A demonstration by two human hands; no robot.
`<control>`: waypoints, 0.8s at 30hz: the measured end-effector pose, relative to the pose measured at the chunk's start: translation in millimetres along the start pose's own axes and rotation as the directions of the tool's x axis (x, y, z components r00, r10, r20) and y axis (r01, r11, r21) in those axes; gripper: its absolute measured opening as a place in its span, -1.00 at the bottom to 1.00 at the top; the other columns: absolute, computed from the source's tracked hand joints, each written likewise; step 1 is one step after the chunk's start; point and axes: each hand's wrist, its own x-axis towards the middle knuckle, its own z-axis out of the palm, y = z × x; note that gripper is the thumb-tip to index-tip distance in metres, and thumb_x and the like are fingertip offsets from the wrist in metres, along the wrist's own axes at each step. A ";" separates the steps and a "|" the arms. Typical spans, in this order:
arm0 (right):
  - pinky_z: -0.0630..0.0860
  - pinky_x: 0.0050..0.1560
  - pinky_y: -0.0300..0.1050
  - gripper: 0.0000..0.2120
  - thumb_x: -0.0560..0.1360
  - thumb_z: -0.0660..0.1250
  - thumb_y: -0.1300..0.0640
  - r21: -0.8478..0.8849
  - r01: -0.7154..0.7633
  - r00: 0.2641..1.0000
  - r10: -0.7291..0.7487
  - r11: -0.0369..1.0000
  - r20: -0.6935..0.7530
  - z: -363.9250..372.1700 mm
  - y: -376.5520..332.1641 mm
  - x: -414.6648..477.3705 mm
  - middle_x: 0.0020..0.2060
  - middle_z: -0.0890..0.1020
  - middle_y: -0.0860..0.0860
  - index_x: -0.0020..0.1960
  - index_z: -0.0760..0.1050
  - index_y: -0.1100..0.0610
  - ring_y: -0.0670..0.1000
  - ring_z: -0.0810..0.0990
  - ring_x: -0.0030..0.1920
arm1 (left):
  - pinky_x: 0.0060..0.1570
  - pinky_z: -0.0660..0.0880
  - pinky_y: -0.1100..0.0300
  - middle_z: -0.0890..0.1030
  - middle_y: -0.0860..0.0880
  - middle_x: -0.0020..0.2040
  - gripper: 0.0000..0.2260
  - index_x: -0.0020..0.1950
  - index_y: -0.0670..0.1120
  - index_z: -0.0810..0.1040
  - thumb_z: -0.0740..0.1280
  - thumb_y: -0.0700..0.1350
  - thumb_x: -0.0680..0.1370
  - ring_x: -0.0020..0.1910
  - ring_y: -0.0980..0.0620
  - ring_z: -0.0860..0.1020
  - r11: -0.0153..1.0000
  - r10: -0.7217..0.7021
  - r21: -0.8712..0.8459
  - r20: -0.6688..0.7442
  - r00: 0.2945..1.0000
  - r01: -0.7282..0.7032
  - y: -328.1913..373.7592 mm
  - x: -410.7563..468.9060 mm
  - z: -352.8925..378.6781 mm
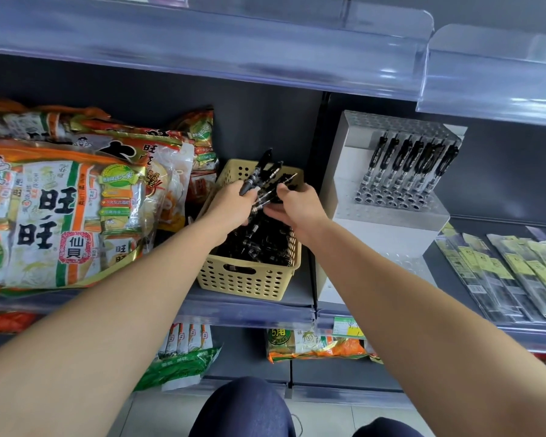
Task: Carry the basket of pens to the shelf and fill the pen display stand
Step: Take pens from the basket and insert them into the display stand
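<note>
— While we log this bay, item one: where is the basket?

— One beige perforated plastic basket [243, 279] with a cut-out handle. It sits on the grey middle shelf [249, 310], between the snack bags and the display stand. Contents: one heap of loose black pens [259, 244], too tangled to count.

— Hands?

— Two, both over the basket. The left hand [234, 203] has its fingers clamped round a bunch of black pens [262, 175], three or four, fanned up toward the back wall. The right hand [293, 206] has its thumb above and fingers below, closed on the lower ends of the same bunch.

— Stand?

— One white stepped pen display stand [388, 216], just right of the basket; whether they touch, I cannot tell. It holds one row of upright black pens [413, 165], about seven, on the middle step.

— Surroundings?

— Left: large orange-and-white snack bags [60, 200], at least three, overlapping. Right: flat clear packets with yellow labels [501, 272], roughly five, side by side. Shelf below: green packets [183, 364] and one orange bag [316, 345]. Bottom edge: two knees in dark blue trousers [243, 408].
</note>
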 end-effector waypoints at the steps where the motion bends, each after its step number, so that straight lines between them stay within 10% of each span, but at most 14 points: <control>1: 0.62 0.02 -0.04 -0.76 0.61 0.20 0.22 0.044 0.004 1.000 -0.005 0.999 0.018 0.2 -2.5 -0.2 0.03 0.60 0.08 0.27 0.38 0.19 0.08 0.67 -0.08 | -0.37 0.40 0.19 0.50 -0.03 -0.22 -0.88 0.01 0.00 0.47 0.16 -0.03 0.64 -0.37 0.04 0.48 0.999 0.012 -0.031 0.043 0.999 -0.011 -0.5 -1.6 -0.4; 8: 0.59 -0.05 -0.08 -0.84 0.62 0.17 0.22 0.143 0.003 0.996 -0.015 0.990 0.083 -1.3 -10.5 0.6 -0.03 0.64 0.06 0.16 0.46 0.14 0.08 0.63 0.00 | -0.11 0.49 0.07 0.56 -0.10 0.01 -0.85 0.18 0.03 0.44 0.18 -0.14 0.65 -0.18 -0.01 0.56 0.964 0.012 -0.260 0.277 0.961 0.063 -0.6 -10.0 -6.2; 24: 0.57 -0.22 -0.08 -0.83 0.53 0.26 0.39 0.217 0.122 0.963 -0.168 0.968 0.209 -11.6 -19.9 -7.9 -0.15 0.62 0.07 0.04 0.52 0.17 0.04 0.61 -0.19 | 0.05 0.52 0.01 0.62 -0.05 0.04 -0.75 0.24 0.05 0.42 0.21 -0.23 0.63 0.00 -0.04 0.65 0.939 0.127 -0.342 0.272 0.954 -0.027 5.7 -18.9 -2.8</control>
